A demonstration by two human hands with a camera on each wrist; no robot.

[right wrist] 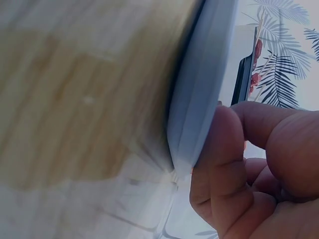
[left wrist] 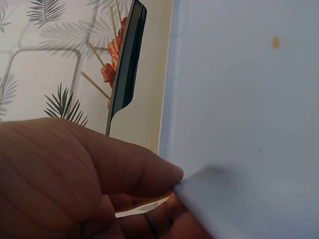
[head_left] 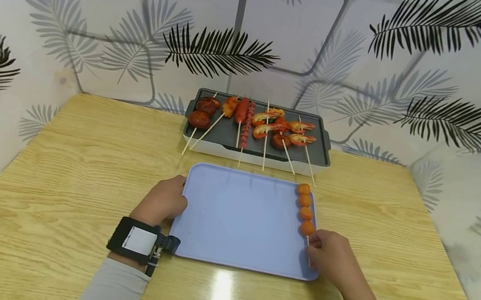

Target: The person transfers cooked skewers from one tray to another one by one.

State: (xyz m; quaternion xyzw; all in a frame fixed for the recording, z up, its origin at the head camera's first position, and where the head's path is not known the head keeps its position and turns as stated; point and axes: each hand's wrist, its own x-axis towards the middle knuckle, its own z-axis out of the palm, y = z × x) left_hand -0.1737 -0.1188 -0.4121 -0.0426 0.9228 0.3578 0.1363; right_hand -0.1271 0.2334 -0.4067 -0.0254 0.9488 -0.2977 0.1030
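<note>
While the left hand pinches the blue tray, the right hand pinches an orange skewer by its stick. It lines the right rim.

Dark grill pan of assorted skewers on wooden table, leaf-patterned backdrop behind
</note>
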